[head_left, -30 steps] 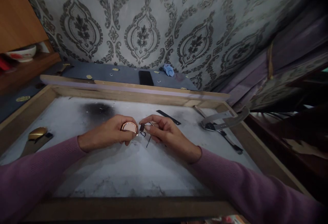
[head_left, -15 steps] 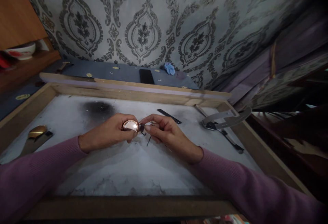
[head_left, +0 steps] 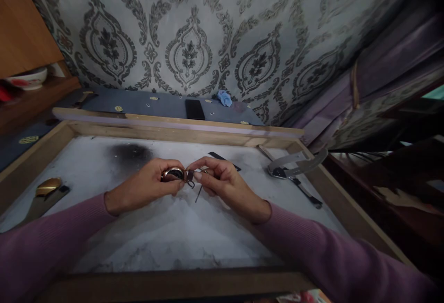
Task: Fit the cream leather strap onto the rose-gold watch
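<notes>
My left hand (head_left: 144,185) is closed around a round watch (head_left: 173,173) with a gold-coloured rim, gripped between thumb and fingers. Its glass looks dark from this angle. A short dark watch strap (head_left: 190,176) extends from the case toward the right, partly covered by fingers. My right hand (head_left: 227,180) pinches this strap between thumb and forefinger. Below those fingers a thin dark rod (head_left: 198,194) sticks out; whether it is a tool or part of the strap I cannot tell. Both hands are above the white tray surface (head_left: 166,243).
A gold watch (head_left: 48,186) with a grey strap lies at the left. To the right is another watch (head_left: 277,172) with its strap spread. Behind my right hand lies a flat black strip (head_left: 224,160). The wooden rim (head_left: 180,129) borders the surface; beyond are a black rectangular object (head_left: 194,109) and blue cloth (head_left: 224,98).
The watch has tilted in my left hand: its glass was bright with reflection and now looks dark. Both hands keep their grip. The view has shifted slightly, so the background sits lower.
</notes>
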Motion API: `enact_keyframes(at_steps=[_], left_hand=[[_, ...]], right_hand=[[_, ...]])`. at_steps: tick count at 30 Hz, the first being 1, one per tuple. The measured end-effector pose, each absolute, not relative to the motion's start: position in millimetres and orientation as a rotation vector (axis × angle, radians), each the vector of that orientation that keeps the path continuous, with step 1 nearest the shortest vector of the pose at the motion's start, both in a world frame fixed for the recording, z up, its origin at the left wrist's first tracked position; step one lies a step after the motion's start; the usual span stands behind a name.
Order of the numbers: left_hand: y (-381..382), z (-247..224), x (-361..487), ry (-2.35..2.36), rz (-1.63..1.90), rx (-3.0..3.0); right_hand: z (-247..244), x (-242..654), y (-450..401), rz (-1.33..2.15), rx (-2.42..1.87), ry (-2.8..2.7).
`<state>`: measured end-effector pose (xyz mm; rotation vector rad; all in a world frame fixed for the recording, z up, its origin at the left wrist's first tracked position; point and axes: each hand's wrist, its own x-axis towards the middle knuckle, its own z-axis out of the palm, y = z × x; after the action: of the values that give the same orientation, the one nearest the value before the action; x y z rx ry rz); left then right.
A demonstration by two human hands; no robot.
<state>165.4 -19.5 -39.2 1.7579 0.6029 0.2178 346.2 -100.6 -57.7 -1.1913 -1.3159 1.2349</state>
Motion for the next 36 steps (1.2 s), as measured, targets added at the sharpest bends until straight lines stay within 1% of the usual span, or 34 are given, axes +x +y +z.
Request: enact_keyframes(at_steps=[16, 24, 31, 36], left_hand=[[-22.5, -39.6, 165.7, 0.584, 0.26, 1.777], [-21.5, -46.2, 163.0, 0.594, 0.447, 2.034], [-20.9, -48.8, 162.1, 0.582, 0.504, 2.185], [-22.8, -47.6, 162.7, 0.591, 0.48, 2.218]], right_hand=[[-56.2, 345.8, -101.7, 1.175, -1.182, -1.354], [-52.8, 344.5, -102.9, 1.143, -1.171, -1.349], [-51.3, 343.8, -103.0, 1.111, -1.178, -1.351], [-52.4, 344.1, -103.0, 1.093, -1.182, -1.364]])
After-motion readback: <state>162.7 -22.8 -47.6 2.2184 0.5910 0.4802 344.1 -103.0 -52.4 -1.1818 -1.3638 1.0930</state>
